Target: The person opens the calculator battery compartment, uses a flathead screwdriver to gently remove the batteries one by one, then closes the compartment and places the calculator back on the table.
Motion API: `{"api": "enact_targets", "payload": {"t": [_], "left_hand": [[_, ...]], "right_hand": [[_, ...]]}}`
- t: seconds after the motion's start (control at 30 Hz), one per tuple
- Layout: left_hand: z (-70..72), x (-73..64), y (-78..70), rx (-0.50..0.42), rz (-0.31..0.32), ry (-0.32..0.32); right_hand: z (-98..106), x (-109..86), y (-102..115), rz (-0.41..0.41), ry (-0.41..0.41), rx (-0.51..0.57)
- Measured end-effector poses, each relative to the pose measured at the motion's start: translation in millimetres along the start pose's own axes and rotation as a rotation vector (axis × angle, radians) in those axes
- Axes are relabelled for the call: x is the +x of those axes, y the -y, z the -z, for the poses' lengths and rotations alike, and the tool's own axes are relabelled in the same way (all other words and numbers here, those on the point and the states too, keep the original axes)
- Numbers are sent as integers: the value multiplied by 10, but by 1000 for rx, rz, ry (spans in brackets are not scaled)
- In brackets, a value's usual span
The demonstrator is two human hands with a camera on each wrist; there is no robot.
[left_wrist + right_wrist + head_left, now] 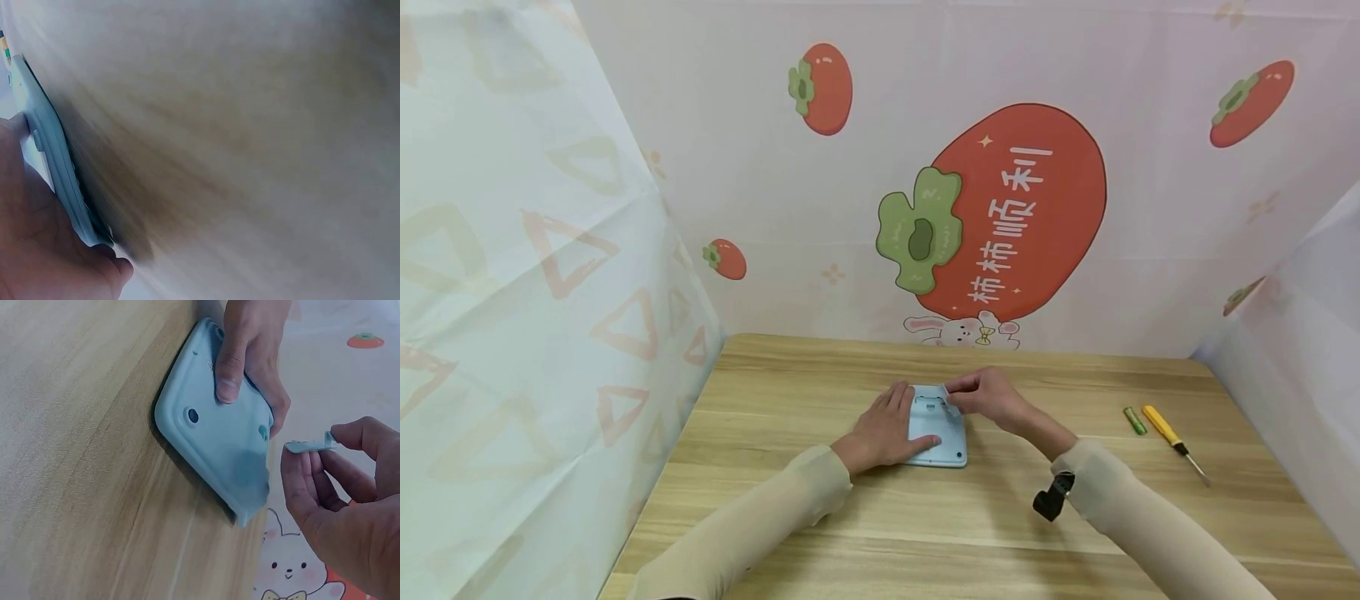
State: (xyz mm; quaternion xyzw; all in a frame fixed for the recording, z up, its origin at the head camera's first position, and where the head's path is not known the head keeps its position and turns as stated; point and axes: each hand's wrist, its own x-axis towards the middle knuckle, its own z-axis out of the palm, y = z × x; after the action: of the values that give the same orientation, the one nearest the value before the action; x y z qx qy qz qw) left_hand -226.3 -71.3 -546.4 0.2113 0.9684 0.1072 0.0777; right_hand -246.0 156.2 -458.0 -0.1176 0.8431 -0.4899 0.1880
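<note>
A light-blue calculator (pixel 942 435) lies back side up on the wooden table, its face hidden. My left hand (pixel 883 427) holds it by the left side; the thumb is across the back and the fingers are at the edge, as the right wrist view also shows. Just above the calculator's far right part, my right hand (pixel 992 398) pinches a small light-blue battery cover (pixel 307 445) between thumb and fingers. That cover is apart from the body in the right wrist view. An opening (pixel 930 407) shows near the calculator's far edge.
To the right on the table lie a green battery (pixel 1135 421) and a screwdriver (pixel 1163 427) with a yellow handle, its tip toward the near right. A printed sheet (pixel 775 192) with persimmons stands behind the table, and white sheets flank both sides.
</note>
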Motion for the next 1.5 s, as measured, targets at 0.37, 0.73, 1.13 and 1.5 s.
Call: {"api": "enact_targets", "payload": {"t": [0.37, 0.73, 1.13, 1.5], "left_hand": [[-30, 5, 21, -55, -8, -9], [106, -63, -44, -8, 10, 20], [49, -28, -8, 7, -12, -5], [68, -32, -18, 17, 2, 12]], "right_hand": [[-130, 53, 94, 294, -41, -407], [-238, 108, 125, 515, -29, -678], [-301, 169, 115, 560, 26, -783], [-334, 197, 113, 547, 52, -813]]}}
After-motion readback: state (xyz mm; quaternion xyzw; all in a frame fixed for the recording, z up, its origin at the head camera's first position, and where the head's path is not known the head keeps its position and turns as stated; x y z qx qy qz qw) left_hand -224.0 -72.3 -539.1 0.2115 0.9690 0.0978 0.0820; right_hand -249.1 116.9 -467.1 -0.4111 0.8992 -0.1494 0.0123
